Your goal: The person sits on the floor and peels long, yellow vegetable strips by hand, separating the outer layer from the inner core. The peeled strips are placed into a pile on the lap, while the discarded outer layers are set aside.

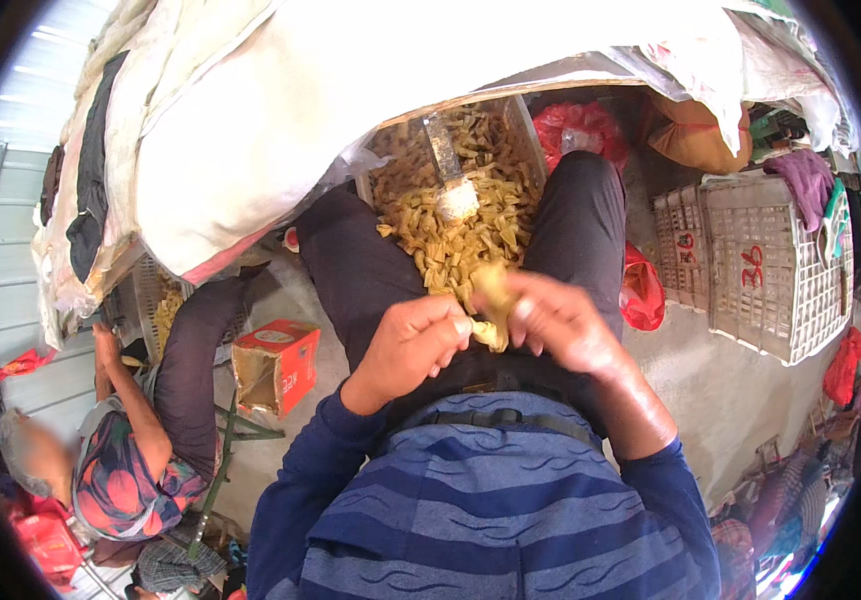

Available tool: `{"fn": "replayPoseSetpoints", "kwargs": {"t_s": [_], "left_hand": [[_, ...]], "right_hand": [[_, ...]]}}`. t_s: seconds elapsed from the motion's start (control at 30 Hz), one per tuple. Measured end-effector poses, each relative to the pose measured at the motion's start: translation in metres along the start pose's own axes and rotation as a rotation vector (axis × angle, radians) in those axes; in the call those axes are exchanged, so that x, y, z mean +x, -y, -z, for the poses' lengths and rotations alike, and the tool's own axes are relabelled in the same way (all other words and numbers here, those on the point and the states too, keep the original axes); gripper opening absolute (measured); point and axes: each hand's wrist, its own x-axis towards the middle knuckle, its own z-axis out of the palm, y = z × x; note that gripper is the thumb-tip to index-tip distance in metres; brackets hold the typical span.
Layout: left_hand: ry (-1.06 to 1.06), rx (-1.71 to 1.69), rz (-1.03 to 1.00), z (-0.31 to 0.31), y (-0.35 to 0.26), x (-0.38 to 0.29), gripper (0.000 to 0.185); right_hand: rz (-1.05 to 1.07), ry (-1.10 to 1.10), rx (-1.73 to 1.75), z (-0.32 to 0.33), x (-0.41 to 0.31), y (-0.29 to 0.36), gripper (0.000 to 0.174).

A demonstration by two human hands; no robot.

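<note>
My left hand (421,337) pinches one end of a yellowish, knotted-looking strip (486,332) between thumb and forefinger, just above my lap. Beside it, my right hand (567,319) is blurred by motion, its curled fingers on the upper part of the same strip. Between my knees, a plastic crate (529,139) holds a heap of similar yellow folded pieces (442,251); the table hides its far end. A worn flat bar (442,150) with a whitish wrapped end (457,199) reaches down over the heap.
A white-covered table (250,165) overhangs the crate. At left, another person (138,457) sits by a second crate (147,300), near an open red carton (277,367). To the right are stacked plastic crates (749,262), a red bag (640,292) and a tan sack (700,139).
</note>
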Motion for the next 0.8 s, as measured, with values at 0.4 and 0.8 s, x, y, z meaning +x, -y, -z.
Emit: {"fn": "replayPoseSetpoints", "kwargs": {"t_s": [0.4, 0.8], "left_hand": [[-0.084, -0.112, -0.265, -0.004, 0.047, 0.029, 0.028], [-0.059, 0.274, -0.202, -0.010, 0.036, 0.028, 0.023]], "right_hand": [[-0.159, 0.109, 0.094, -0.009, 0.001, -0.031, 0.022], [-0.153, -0.034, -0.420, -0.017, 0.004, -0.038, 0.028]]}}
